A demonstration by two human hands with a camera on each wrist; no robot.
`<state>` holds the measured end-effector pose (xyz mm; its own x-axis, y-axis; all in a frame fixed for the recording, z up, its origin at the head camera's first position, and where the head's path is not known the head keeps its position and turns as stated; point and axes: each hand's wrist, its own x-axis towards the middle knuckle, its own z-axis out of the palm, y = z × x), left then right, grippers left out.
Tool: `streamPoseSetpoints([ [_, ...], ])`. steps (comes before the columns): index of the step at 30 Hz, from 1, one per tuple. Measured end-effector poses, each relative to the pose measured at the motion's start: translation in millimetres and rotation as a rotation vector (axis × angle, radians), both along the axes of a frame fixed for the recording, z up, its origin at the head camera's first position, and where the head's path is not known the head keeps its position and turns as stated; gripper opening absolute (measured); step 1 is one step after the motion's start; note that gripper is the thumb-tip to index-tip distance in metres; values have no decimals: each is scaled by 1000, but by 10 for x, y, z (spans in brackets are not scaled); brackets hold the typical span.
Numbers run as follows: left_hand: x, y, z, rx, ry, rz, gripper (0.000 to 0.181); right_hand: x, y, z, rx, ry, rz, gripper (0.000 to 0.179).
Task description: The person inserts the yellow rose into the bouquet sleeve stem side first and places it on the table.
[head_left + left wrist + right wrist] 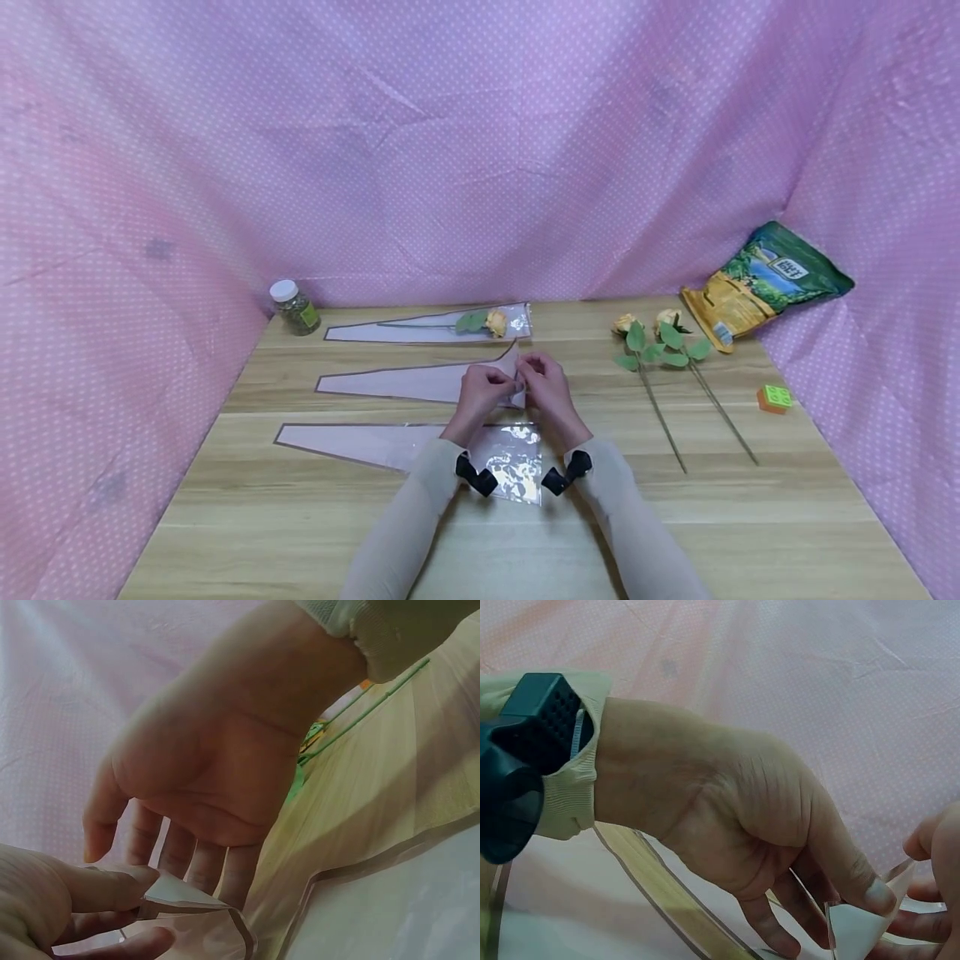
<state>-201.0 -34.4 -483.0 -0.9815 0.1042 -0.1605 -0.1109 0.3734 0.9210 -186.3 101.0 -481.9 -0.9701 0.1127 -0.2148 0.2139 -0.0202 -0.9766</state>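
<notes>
Three tapered wrappers [330,435] on the counter [247,517]: middle wrapper [397,383] with wide end raised, in a pinch of the left hand [483,389] and, though partly hidden, apparently of the right hand [545,382]; yellow flower [497,322] along the far wrapper [352,333].

You have a wood-grain table [247,517] before you. Three tapered sleeves lie across it, narrow ends to your left: the far sleeve [356,333], the middle sleeve [397,384], its wide end bent upward, and the near sleeve [337,434]. At your back left corner stands a jar [297,310]. On your right, two roses lie side by side, the left rose [636,337] and right rose [676,360] both with stems toward you. Beyond them rests a bag [731,304]; a block [775,398] sits near the right edge.
</notes>
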Motion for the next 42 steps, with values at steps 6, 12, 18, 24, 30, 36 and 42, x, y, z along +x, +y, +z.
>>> streamPoseSetpoints([
  [6,7,2,-13,-12,12,2,14,-31,-5,-6,72,6,-29,28],
  [12,7,12,-14,-14,26,-2,13,-46,-16,-11,110,34,-35,27],
  [18,12,17,-26,4,62,8,13,-64,9,-45,159,61,-37,27],
  [24,20,15,-32,31,58,24,12,-78,51,-76,155,53,-34,28],
  [30,31,20,-47,21,75,34,11,-77,41,-42,163,41,-18,33],
  [36,48,36,-58,3,89,39,13,-81,4,-17,240,51,-17,36],
  [42,47,33,-47,16,71,42,13,-87,4,-31,240,65,-15,33],
])
